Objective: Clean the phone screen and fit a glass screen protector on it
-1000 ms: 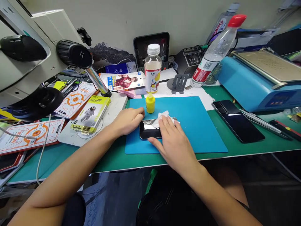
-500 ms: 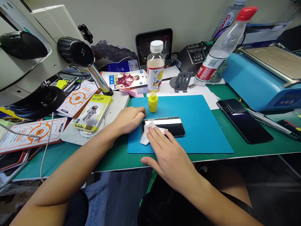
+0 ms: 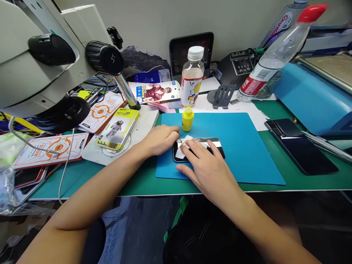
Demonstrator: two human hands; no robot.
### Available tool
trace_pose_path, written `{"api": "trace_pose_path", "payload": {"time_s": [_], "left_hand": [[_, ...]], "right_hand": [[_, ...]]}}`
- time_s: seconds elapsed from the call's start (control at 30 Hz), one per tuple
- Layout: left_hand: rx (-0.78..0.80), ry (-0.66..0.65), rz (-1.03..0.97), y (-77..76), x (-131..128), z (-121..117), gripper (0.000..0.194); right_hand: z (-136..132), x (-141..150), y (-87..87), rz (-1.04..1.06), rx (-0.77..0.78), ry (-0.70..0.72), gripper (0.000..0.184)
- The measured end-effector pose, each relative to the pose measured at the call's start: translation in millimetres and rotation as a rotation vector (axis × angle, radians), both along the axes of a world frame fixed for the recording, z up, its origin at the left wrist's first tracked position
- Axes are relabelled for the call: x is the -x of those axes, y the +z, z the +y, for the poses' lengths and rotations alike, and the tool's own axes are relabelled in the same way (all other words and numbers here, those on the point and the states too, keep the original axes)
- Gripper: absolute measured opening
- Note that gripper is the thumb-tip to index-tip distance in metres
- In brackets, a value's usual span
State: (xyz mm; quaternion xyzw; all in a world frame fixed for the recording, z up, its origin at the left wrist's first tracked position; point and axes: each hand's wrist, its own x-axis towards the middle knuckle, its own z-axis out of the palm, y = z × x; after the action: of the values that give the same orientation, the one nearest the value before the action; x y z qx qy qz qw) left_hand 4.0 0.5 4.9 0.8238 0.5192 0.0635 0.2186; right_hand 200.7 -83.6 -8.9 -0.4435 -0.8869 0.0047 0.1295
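A black phone (image 3: 217,145) lies screen-up on a blue mat (image 3: 242,150). My left hand (image 3: 161,138) rests curled against the phone's left end, its fingers closed on that edge. My right hand (image 3: 206,165) lies flat over the phone with fingers stretched out, pressing a white wipe (image 3: 183,148) onto the glass. A small yellow bottle (image 3: 187,119) stands on the mat just behind the phone.
A microscope (image 3: 55,55) overhangs the left. Battery packs (image 3: 117,128) and cards lie beneath it. A drink bottle (image 3: 192,77), a leaning water bottle (image 3: 275,55), a blue machine (image 3: 313,91) and a second dark phone (image 3: 299,145) stand around the mat.
My right hand slid the wipe left along the phone, then back toward its middle. The left hand stayed at the phone's left end. The view shifted slightly left.
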Motion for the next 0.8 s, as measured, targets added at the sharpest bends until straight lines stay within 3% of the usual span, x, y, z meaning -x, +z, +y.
{"api": "trace_pose_path", "payload": {"time_s": [0.27,0.6,0.8], "left_hand": [[0.005,0.007,-0.001,0.1,-1.7,-0.2,0.036],[-0.003,0.025,-0.031,-1.5,-1.5,-0.3,0.034],[0.011,0.03,-0.035,-1.0,-1.6,-1.2,0.032]], "right_hand": [[-4.6,-9.2,1.5,-0.014,-0.011,0.024,0.045],[9.2,26.6,-3.8,-0.008,0.047,0.022,0.068],[-5.5,9.0,-1.4,-0.02,0.036,0.073,0.061]]}}
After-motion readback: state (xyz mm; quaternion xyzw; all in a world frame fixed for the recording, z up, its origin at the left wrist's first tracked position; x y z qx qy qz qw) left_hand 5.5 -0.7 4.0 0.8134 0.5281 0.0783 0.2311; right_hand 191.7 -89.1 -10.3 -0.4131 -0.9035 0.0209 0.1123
